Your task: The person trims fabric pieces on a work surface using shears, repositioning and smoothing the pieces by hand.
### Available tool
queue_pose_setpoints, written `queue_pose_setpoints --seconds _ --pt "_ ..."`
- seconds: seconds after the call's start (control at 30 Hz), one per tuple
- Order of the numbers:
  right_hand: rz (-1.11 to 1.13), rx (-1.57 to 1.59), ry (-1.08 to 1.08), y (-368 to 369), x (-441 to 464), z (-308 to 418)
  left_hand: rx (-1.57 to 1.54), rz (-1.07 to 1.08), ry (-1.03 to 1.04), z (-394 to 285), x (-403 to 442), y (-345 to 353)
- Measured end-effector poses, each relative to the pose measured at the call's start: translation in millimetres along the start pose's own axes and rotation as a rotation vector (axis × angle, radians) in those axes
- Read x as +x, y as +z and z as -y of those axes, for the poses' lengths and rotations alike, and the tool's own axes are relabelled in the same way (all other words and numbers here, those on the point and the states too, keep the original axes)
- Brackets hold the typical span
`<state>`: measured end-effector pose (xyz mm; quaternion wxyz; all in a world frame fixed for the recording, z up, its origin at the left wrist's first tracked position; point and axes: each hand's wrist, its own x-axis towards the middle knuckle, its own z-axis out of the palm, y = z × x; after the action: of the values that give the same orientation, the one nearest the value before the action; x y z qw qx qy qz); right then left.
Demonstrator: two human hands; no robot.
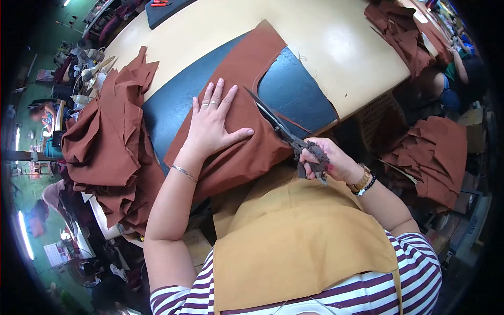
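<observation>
A rust-brown piece of fabric lies over a dark blue mat on the table, its near end drooping toward my apron. My left hand rests flat on this fabric, fingers spread. In my right hand is a pair of fabric scissors, their handles wrapped in frayed dark cloth. The blades point up and left, along the curved right edge of the fabric. A thin strip of fabric lies just right of the blades. Whether the blades touch the cloth is hard to make out.
A heap of rust-brown fabric hangs over the table's left edge. More piles lie at the far right and lower right. Red-handled tool sits on a dark board at the back. Another person is at right.
</observation>
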<state>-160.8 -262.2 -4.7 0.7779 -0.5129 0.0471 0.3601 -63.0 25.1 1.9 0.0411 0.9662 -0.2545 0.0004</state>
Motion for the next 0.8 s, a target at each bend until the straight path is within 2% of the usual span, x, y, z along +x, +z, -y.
queue_pose_setpoints --seconds 0.17,0.57,0.7,0.73,0.8 --pt "-0.046 0.017 0.015 2 -2 -5 -0.014 -0.002 -0.053 -4 -3 0" --pt "0.000 0.034 0.012 5 -1 1 -0.014 -0.031 -0.202 -30 -25 8" --pt "0.035 0.041 -0.026 1 -4 -7 0.009 0.004 -0.200 -26 -22 -3" --pt "0.028 0.026 -0.015 0 -5 -7 0.034 -0.048 -0.166 -24 -17 -12" --pt "0.024 0.029 0.009 -2 -5 -7 0.040 0.049 -0.087 -12 2 -35"
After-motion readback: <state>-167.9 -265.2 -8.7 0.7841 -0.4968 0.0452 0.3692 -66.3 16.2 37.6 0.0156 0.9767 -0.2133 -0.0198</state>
